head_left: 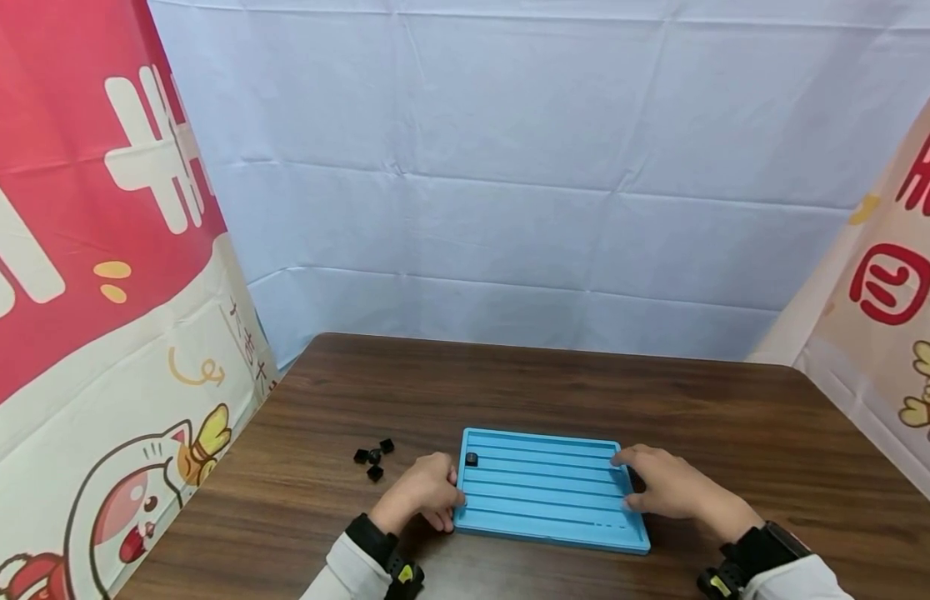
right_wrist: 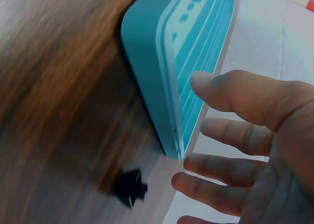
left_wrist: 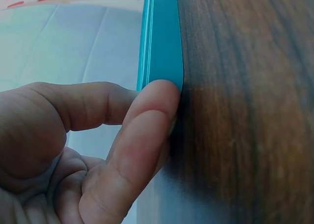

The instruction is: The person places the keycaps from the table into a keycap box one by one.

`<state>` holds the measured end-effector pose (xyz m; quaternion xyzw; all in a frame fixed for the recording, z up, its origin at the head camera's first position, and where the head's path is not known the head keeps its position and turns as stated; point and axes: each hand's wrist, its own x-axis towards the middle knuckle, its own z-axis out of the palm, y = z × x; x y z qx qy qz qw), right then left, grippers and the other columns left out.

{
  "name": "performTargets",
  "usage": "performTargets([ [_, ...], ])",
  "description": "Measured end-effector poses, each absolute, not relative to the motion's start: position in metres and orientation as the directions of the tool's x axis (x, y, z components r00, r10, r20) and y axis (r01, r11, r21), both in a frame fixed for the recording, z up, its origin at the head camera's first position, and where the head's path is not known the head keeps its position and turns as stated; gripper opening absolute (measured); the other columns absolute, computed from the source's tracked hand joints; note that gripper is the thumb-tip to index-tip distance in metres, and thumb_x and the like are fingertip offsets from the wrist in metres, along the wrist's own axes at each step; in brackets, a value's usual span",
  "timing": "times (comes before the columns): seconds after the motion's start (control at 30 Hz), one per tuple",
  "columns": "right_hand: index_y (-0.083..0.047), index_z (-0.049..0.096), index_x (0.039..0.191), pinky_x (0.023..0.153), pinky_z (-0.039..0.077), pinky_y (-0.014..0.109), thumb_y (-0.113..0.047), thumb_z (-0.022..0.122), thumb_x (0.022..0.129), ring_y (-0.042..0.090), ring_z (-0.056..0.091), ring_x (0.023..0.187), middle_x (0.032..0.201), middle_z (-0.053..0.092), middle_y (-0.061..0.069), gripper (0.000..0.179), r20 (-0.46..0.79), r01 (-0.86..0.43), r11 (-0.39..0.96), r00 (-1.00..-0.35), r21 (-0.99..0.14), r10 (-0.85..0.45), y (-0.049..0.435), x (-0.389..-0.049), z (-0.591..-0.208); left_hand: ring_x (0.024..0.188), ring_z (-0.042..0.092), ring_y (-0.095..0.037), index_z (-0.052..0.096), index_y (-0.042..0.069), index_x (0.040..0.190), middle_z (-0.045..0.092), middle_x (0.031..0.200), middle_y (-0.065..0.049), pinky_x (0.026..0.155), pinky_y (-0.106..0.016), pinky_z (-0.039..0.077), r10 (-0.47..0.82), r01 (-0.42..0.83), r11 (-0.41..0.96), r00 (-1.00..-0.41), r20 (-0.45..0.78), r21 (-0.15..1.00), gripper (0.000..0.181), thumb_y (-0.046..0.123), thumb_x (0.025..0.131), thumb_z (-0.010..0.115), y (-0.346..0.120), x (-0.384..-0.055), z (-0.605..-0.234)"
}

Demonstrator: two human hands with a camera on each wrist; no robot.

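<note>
A shallow light-blue tray (head_left: pixel 547 489) with raised parallel ridges lies flat on the table. My left hand (head_left: pixel 426 490) grips the tray's left edge; in the left wrist view a thumb and a curled finger meet at the blue side wall (left_wrist: pixel 164 42). At the right edge, my right hand (head_left: pixel 667 483) has its fingers spread, thumb and index tips over the rim. A small black block (head_left: pixel 472 459) sits in the tray's upper left. Several small black pieces (head_left: pixel 374 457) lie left of the tray. Another black piece (right_wrist: pixel 129 188), with a short stub, is near the right fingers.
The brown wooden table (head_left: pixel 345 375) spreads out around the tray. A pale blue cloth (head_left: pixel 510 167) hangs behind it, and printed cloths (head_left: pixel 82 333) hang at both sides. Each wrist wears a black strap (head_left: pixel 375 542).
</note>
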<state>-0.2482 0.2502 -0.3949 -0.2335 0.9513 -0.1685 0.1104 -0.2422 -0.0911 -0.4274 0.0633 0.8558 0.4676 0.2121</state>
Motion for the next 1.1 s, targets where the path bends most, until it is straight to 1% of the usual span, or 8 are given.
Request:
performTargets([
  [0.23,0.002,0.058,0.115,0.080,0.045,0.054,-0.012,0.079,0.073,0.042,0.050,0.107,0.114,0.056,0.017,0.049,-0.164,-0.346,0.860,-0.888,-0.375,-0.429,0.266,-0.247,-0.391,0.043,0.059,-0.022,0.045,0.001,0.079,0.059,0.058,-0.019,0.042,-0.034,0.051,0.311,-0.088,0.551,-0.901,-0.302,0.830,0.020,-0.007,0.081,0.063,-0.090,-0.242,-0.427],
  [0.4,0.004,0.057,0.115,0.080,0.045,0.052,-0.007,0.078,0.072,0.043,0.050,0.107,0.114,0.056,0.018,0.049,-0.172,-0.345,0.854,-0.884,-0.389,-0.435,0.275,-0.247,-0.392,0.044,0.059,-0.023,0.045,0.001,0.080,0.058,0.058,-0.019,0.042,-0.034,0.051,0.311,-0.089,0.551,-0.901,-0.303,0.830,0.020,-0.007,0.081,0.063,-0.090,-0.242,-0.426],
  [0.67,0.005,0.059,0.110,0.075,0.047,0.047,-0.002,0.081,0.067,0.037,0.054,0.097,0.104,0.057,0.013,0.049,-0.175,-0.350,0.858,-0.883,-0.376,-0.436,0.286,-0.246,-0.397,0.043,0.059,-0.022,0.045,0.001,0.080,0.058,0.058,-0.019,0.041,-0.033,0.051,0.309,-0.077,0.554,-0.905,-0.291,0.829,0.019,-0.005,0.082,0.063,-0.090,-0.242,-0.427],
  [0.83,0.003,0.060,0.108,0.074,0.047,0.045,0.001,0.079,0.067,0.033,0.055,0.093,0.100,0.058,0.010,0.045,-0.197,-0.314,0.861,-0.888,-0.400,-0.415,0.290,-0.245,-0.401,0.043,0.059,-0.021,0.045,0.001,0.080,0.058,0.058,-0.019,0.041,-0.033,0.051,0.309,-0.074,0.551,-0.907,-0.286,0.831,0.019,-0.006,0.082,0.063,-0.090,-0.242,-0.427],
  [1.0,0.002,0.061,0.106,0.075,0.048,0.048,0.001,0.078,0.069,0.037,0.055,0.096,0.101,0.059,0.010,0.041,-0.198,-0.329,0.851,-0.878,-0.409,-0.435,0.291,-0.246,-0.404,0.043,0.059,-0.021,0.046,0.001,0.080,0.058,0.058,-0.019,0.041,-0.033,0.051,0.310,-0.071,0.547,-0.908,-0.281,0.834,0.019,-0.006,0.082,0.063,-0.090,-0.242,-0.428],
  [1.1,0.000,0.063,0.104,0.074,0.048,0.049,0.002,0.078,0.069,0.038,0.055,0.094,0.099,0.059,0.009,0.038,-0.199,-0.335,0.846,-0.874,-0.415,-0.444,0.291,-0.246,-0.406,0.043,0.059,-0.022,0.046,0.000,0.080,0.058,0.057,-0.018,0.041,-0.033,0.051,0.316,-0.060,0.548,-0.909,-0.273,0.834,0.018,-0.006,0.082,0.063,-0.090,-0.243,-0.429],
])
